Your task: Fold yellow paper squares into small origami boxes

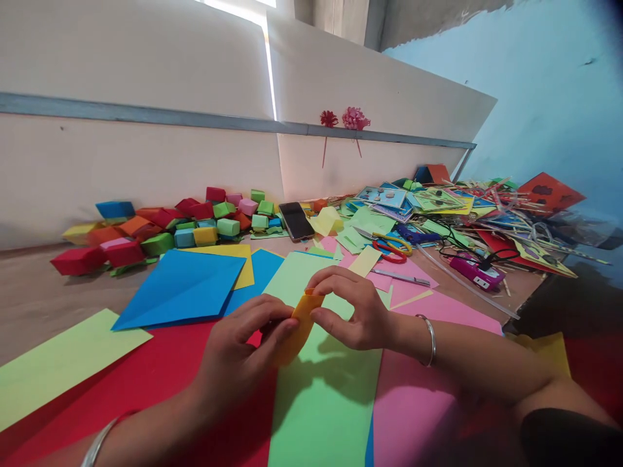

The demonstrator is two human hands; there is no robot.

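Both my hands hold one small folded piece of orange-yellow paper (298,331) above the table. My left hand (248,337) pinches its left edge between thumb and fingers. At its upper end, my right hand (353,305) grips the rim with thumb and fingertips, where the fold looks like an opening. Directly beneath lies a light green sheet (321,415), with shadows of the hands on it. A red sheet (233,415) lies to its left and a pink sheet (413,402) to its right.
Several coloured paper boxes (204,211) are heaped at the back left beside a phone (296,222). Scissors (392,248), a box cutter (402,278) and a purple power strip (477,271) lie right of centre. Blue paper (185,285) is on the left; craft scraps (438,201) pile up behind.
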